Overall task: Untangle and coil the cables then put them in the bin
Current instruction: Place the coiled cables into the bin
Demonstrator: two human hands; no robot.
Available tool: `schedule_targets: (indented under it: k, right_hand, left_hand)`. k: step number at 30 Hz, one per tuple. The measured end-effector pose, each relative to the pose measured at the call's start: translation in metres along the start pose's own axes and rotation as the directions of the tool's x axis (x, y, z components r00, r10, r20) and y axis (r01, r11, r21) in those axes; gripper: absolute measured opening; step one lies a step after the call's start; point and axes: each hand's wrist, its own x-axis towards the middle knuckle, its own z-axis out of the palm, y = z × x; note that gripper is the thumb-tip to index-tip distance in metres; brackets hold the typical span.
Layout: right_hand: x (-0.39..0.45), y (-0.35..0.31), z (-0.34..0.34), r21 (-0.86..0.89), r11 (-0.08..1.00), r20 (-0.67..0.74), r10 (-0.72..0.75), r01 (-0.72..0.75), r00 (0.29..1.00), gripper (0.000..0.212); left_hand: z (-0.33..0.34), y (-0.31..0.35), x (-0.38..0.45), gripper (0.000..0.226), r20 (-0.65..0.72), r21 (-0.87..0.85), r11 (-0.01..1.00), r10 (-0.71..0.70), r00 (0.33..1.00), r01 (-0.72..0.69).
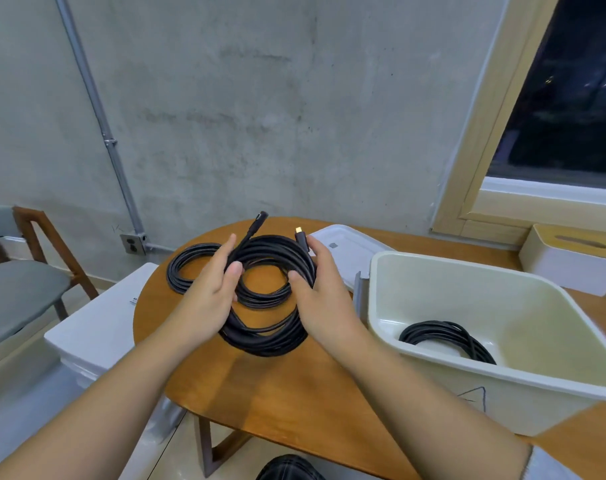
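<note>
Above the round wooden desk point(294, 382), both hands grip a black coiled cable point(270, 299): left hand point(208, 292) curled round its left side, right hand point(324, 299) round its right, plug ends sticking up. A second coil point(187, 268) lies on the desk behind; a third coil point(447, 339) sits inside the cream bin point(537, 375) at right.

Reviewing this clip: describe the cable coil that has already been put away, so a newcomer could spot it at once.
Start at the cream bin on the right side of the wooden table. The stowed coil lies on its floor at the near-left corner. Unlike the coil held in both hands and the one on the tabletop, it sits inside the bin.
</note>
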Motion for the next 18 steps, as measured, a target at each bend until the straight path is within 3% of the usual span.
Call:
schedule_targets:
  k: [5, 11, 18]
  right_hand:
    - [0.005, -0.015, -0.055, -0.006, 0.998, -0.11, -0.068, 0.067, 0.992, 0.046]
    - [-0.001, -0.006, -0.127, -0.08, 0.996, -0.226, -0.063, 0.046, 0.972, 0.045]
    - [-0.014, 0.018, -0.198, -0.173, 0.983, -0.302, 0.013, -0.068, 0.953, 0.044]
  left_hand:
    - [0.011, 0.045, 0.016, 0.045, 0.017, -0.098, 0.991, 0.091, 0.996, -0.089]
    - [0.057, 0.096, 0.036, 0.053, 0.119, 0.03, 0.945, 0.321, 0.939, -0.327]
    - [0.128, 0.138, 0.053, 0.054, 0.254, 0.062, 0.925, 0.348, 0.902, -0.374]
